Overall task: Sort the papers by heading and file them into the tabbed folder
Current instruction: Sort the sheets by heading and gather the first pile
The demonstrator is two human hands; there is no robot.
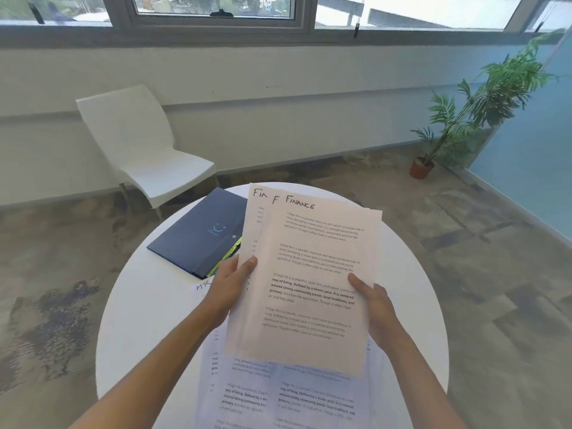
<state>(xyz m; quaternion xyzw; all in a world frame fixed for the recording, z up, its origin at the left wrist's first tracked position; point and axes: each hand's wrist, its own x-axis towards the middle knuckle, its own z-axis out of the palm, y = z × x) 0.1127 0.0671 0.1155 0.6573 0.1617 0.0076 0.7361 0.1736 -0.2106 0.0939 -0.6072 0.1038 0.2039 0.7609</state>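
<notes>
Both hands hold a fanned sheaf of Finance papers point(309, 283) up off the round white counter point(148, 320), tilted toward the camera. The left hand point(230, 287) grips the sheaf's left edge, its thumb lying on the front sheet and its fingers curled out of sight behind the paper. The right hand point(376, 308) grips the right edge the same way, thumb on the front and fingers hidden behind. Three sheets show between the two thumbs, staggered so that a handwritten heading tops each: "Finance" in full on the front one, only the first letters on the two behind. Just beyond the left hand's fingers, the dark blue tabbed folder point(201, 236) lies closed and flat on the counter, coloured tabs point(230, 253) peeping from its near edge beside the left thumb. Beneath the left wrist a sheet headed "HR" point(204, 287) lies on the counter, and below both hands more printed papers point(278, 397) lie spread flat. Past the counter stand a white chair point(139, 150) and, to the far right, a potted plant point(470, 113).
</notes>
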